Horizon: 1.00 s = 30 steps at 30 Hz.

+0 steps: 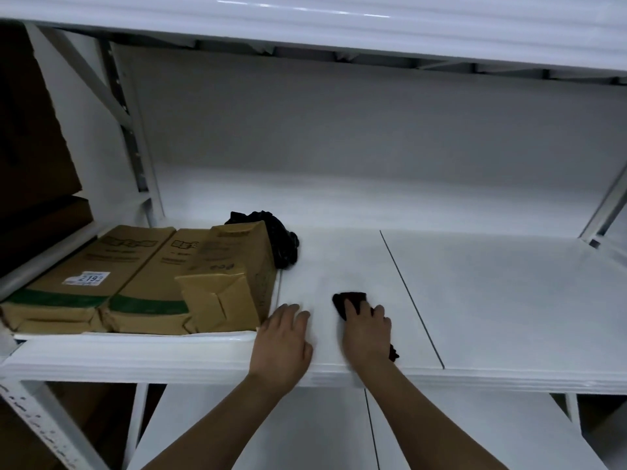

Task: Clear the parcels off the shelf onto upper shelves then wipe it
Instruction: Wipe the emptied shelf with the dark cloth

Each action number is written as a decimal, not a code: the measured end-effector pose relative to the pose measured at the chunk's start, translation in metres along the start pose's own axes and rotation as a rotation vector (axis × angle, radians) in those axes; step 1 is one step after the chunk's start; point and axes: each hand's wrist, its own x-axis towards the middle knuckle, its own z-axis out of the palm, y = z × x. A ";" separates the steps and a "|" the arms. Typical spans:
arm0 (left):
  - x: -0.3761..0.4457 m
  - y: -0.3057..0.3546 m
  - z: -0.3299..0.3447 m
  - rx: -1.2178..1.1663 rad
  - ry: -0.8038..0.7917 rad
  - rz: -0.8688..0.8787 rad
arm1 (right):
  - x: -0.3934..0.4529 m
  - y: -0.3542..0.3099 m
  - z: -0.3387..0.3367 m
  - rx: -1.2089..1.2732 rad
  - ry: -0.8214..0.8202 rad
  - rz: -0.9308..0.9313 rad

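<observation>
The white shelf [475, 283] runs across the middle of the view. My right hand [366, 329] presses a dark cloth [344, 301] flat on the shelf near its front edge; the cloth shows past my fingertips and at my wrist. Just left of it, my left hand [283, 337] rests palm down on the shelf with its fingers straight. At the shelf's left end stand three brown cardboard parcels: two lying side by side [101, 276] and a taller dented one [230, 276]. Behind the tall parcel lies a crumpled black bag [281, 239].
An upper shelf [339, 25] hangs overhead. White uprights stand at the left [142, 147] and right [607, 205]. Large dark cartons [30, 130] fill the neighbouring bay on the left. A lower shelf [271, 435] lies beneath my arms. A seam [412, 300] crosses the shelf.
</observation>
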 end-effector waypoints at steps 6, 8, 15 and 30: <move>-0.005 -0.006 -0.004 -0.325 0.232 -0.096 | -0.009 -0.053 -0.001 0.079 0.042 -0.387; -0.006 -0.012 -0.005 -0.306 0.284 -0.092 | -0.014 -0.049 -0.003 0.122 0.074 -0.487; -0.017 -0.031 -0.008 0.023 0.491 0.113 | 0.003 -0.046 0.002 0.125 0.043 -0.350; -0.017 -0.041 -0.006 0.081 0.619 0.176 | -0.054 -0.024 0.006 0.247 0.149 -0.504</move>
